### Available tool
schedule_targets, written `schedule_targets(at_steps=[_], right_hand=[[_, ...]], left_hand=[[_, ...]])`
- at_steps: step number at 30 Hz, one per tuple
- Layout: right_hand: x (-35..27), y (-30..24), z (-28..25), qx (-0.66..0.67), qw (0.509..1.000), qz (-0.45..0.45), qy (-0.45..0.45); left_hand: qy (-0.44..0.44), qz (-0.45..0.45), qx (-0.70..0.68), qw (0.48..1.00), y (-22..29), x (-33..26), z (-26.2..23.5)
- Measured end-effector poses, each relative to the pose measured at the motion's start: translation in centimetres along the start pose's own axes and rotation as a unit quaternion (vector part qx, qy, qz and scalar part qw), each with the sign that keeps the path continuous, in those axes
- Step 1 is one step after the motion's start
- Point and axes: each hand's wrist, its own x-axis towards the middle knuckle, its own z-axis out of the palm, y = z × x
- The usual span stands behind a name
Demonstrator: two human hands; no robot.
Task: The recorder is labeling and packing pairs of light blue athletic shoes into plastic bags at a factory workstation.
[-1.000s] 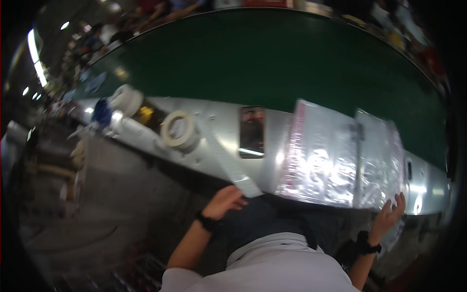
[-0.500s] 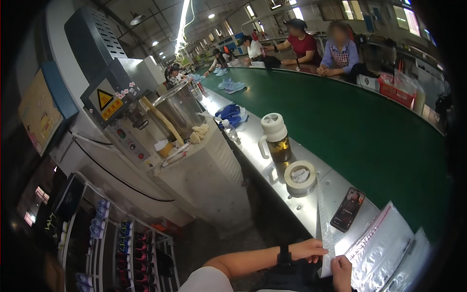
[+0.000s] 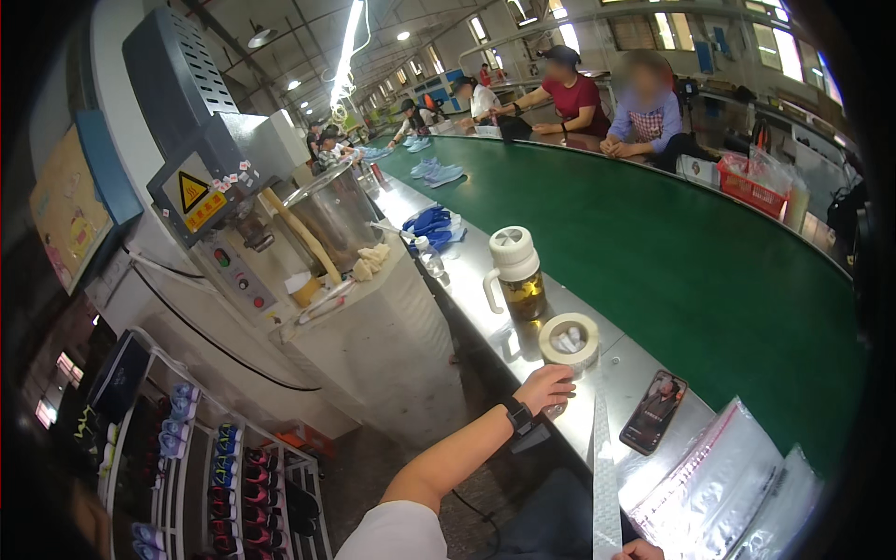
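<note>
My left hand (image 3: 546, 388) reaches to the near side of a pale roll of label strip (image 3: 587, 357), its fingers closed against the edge. Inside the roll's core lie some crumpled white bits. From the roll a long whitish strip (image 3: 605, 467) runs toward me, passing over the table's near edge. My right hand (image 3: 638, 551), mostly cut off by the lower border, pinches the strip's near end. Beside the strip lies a phone (image 3: 655, 411) with a lit screen. Clear plastic bags (image 3: 714, 476) with a red line lie right of it.
A lidded jug (image 3: 516, 271) of amber drink stands behind the roll on the metal table edge (image 3: 476, 266). Beyond runs a green conveyor belt (image 3: 644, 252) carrying shoes (image 3: 436, 173). Co-workers sit across it. A machine (image 3: 373, 345) and a shoe rack (image 3: 210, 448) stand left.
My left hand has left the strip's near end and moved up and away to the roll. My right hand has dropped toward me with the strip, and a longer length now shows.
</note>
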Motion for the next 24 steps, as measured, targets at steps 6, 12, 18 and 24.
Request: schedule_targets(at_steps=[6, 12, 18, 24], right_hand=[[0.0, -1.3, 0.8, -0.003, 0.998, -0.06, -0.026], [2.9, -1.0, 2.9, -0.016, 0.987, -0.139, 0.077], [3.4, -2.6, 3.2, -0.068, 0.992, -0.103, 0.037], [3.2, -0.2, 3.3, -0.057, 0.995, -0.051, 0.069]], left_hand=[[-0.069, -0.066, 0.187, 0.978, -2.3, -6.0, -0.3], [-0.33, -0.106, 0.289, 0.892, -6.9, -15.0, 5.0], [-0.255, -0.101, 0.172, 0.946, -10.4, -17.5, 8.3], [-0.273, -0.112, 0.207, 0.933, -12.6, -17.8, 8.5]])
